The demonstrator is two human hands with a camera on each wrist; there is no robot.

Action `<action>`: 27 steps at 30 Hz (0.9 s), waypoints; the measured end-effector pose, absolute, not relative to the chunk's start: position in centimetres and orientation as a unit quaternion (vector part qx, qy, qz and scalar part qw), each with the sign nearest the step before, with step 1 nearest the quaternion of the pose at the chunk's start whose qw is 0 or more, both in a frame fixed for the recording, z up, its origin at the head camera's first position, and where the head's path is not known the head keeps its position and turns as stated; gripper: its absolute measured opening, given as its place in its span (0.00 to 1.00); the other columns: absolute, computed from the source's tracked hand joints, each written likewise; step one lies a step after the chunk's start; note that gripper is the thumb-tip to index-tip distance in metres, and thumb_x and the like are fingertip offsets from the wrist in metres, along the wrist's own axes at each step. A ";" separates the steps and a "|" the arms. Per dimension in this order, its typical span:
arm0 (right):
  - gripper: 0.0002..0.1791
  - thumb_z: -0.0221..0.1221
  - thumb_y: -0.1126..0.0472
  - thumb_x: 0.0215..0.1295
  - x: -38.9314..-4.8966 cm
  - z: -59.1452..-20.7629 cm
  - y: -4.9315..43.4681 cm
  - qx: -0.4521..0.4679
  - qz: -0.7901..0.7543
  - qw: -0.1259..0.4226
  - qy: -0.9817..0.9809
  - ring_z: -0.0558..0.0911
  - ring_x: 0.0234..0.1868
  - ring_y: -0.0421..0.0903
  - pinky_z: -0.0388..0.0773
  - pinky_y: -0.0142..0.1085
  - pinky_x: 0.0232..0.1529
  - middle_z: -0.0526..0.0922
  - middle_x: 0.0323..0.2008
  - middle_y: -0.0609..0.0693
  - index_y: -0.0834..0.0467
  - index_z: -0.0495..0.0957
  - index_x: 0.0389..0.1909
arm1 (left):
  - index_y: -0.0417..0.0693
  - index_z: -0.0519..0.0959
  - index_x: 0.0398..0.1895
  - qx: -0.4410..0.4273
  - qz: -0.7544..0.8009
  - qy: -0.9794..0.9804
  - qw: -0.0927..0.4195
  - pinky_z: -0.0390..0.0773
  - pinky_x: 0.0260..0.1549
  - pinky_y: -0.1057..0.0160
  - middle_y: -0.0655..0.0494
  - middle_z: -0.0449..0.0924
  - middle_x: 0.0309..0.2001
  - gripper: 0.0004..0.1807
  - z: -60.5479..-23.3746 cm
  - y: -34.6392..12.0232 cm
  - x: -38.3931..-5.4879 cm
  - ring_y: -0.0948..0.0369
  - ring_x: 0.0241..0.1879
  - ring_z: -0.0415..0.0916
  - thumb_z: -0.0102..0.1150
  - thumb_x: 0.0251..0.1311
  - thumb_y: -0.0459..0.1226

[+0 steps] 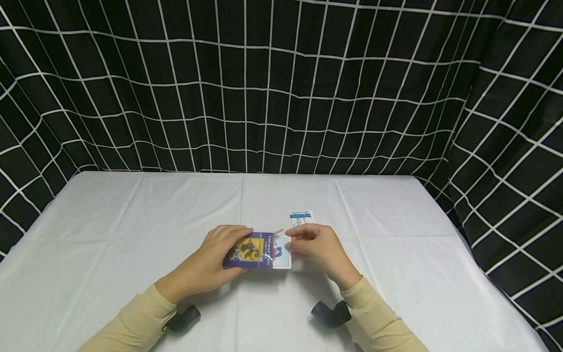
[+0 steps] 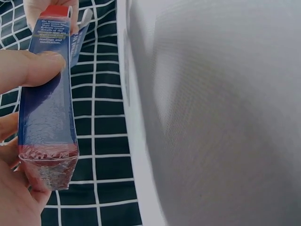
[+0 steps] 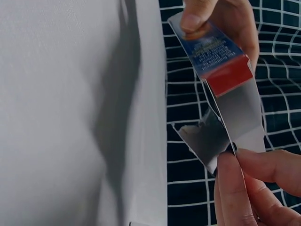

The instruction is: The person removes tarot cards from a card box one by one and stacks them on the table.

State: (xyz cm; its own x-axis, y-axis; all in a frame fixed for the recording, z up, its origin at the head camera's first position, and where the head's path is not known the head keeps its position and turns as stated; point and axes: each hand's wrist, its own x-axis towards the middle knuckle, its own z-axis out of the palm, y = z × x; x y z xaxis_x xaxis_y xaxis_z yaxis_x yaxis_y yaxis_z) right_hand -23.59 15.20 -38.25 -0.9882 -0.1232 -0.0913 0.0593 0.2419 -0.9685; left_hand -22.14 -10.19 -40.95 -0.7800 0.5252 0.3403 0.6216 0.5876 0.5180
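Observation:
My left hand [image 1: 213, 259] grips a blue tarot card box [image 1: 250, 250] by its long sides, above the table. The box has a yellow picture on its face and clear film around one end, seen in the left wrist view. A white-bordered card [image 1: 281, 259] sticks out of the box's right end. My right hand [image 1: 318, 247] pinches this thin piece between thumb and fingers, as the right wrist view shows. A grey torn-looking flap [image 3: 204, 139] stands out beside it. How many cards are inside is hidden.
Behind the right hand, a white and blue printed card [image 1: 301, 218] lies on the white tablecloth [image 1: 132, 220]. Black curtain with a white grid [image 1: 255, 107] rises at the back and both sides. A dark wrist device [image 1: 331, 314] sits under each forearm.

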 end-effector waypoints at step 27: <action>0.13 0.65 0.69 0.58 -24.5 -38.1 16.8 -0.026 -0.561 0.093 0.822 0.84 0.31 0.39 0.87 0.40 0.40 0.88 0.38 0.60 0.71 0.84 0.43 | 0.45 0.68 0.69 -0.313 -0.325 -0.889 0.074 0.63 0.68 0.42 0.51 0.72 0.66 0.41 -41.6 -10.5 -22.5 0.50 0.66 0.66 0.73 0.49 0.36</action>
State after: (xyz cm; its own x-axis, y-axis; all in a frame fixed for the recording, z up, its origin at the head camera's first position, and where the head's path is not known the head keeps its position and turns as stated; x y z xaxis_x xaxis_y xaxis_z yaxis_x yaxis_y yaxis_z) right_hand -24.45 16.80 -38.11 -0.9812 -0.1476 -0.1246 0.0620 0.3700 -0.9269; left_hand -22.50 -10.52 -41.62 -0.7929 0.5085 0.3358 0.6052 0.5933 0.5308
